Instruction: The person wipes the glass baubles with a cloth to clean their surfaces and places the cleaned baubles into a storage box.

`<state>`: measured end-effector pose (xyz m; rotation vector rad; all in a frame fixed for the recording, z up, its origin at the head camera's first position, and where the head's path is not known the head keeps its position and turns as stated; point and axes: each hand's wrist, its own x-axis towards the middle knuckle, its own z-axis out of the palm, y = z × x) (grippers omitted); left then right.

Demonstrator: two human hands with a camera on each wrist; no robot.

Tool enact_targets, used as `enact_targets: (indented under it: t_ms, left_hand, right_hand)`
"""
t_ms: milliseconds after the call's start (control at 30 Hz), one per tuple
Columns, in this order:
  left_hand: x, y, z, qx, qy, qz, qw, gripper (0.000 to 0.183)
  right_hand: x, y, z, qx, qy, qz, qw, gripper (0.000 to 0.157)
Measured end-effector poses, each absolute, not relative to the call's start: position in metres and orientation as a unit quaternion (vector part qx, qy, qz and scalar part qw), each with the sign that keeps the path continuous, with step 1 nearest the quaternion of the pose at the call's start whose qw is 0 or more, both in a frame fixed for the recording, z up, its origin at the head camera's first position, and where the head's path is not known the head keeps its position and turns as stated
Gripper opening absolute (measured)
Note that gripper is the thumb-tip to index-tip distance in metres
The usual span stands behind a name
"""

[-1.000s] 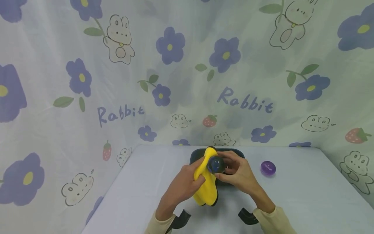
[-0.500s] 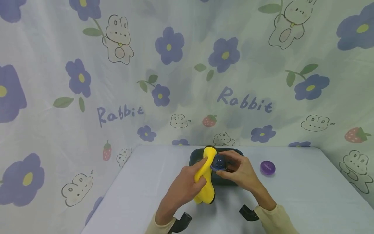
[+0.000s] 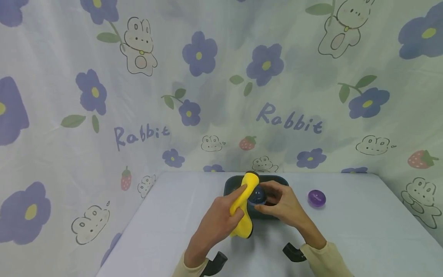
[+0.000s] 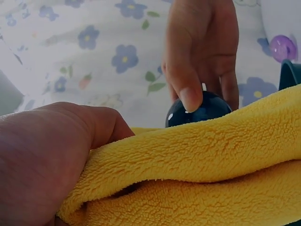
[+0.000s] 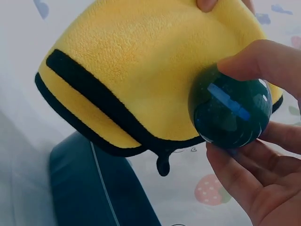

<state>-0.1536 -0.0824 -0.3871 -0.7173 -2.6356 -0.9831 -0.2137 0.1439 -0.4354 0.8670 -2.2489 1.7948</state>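
My left hand grips a folded yellow plush cloth with black edging and a small black hanging loop. Thumb and fingers of my right hand pinch a dark blue-green glossy ball against the cloth's face. In the left wrist view the ball is partly hidden behind the fold, with the right thumb on top. Both hands are over the front part of a dark green tub.
A purple glossy ball rests on the white table, right of the tub. Behind the table hangs a curtain printed with flowers and rabbits. Black curved pieces stick out by both sleeves.
The cloth has swung and tilted in my left hand, its lower end rising a little. The ball moved right off the cloth's face, then slipped back left, now partly behind the cloth.
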Motion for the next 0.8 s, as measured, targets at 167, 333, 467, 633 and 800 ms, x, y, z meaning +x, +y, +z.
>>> enact_targets:
  t_ms: [167,333,467,633,800]
  left_hand:
    - [-0.154,-0.082,-0.389,-0.255,-0.903,-0.318,0.139,0.057]
    - [-0.154,-0.081,-0.389,-0.26,-0.905,-0.297,0.155,0.057]
    - [-0.156,-0.081,-0.39,-0.264,-0.908,-0.281,0.163,0.055]
    - [-0.159,-0.082,-0.392,-0.266,-0.91,-0.279,0.153,0.054]
    - [-0.161,-0.086,-0.392,-0.266,-0.909,-0.296,0.122,0.056]
  right_hand:
    - [-0.209,0.141,-0.433,0.286,-0.768,0.569,0.076,0.052]
    - [-0.205,0.138,-0.431,0.302,-0.772,0.555,0.068,0.05]
    - [-0.203,0.136,-0.431,0.323,-0.761,0.559,0.055,0.053]
    - [-0.2,0.136,-0.43,0.337,-0.754,0.561,0.055,0.055]
    - [-0.199,0.136,-0.428,0.339,-0.757,0.556,0.061,0.056]
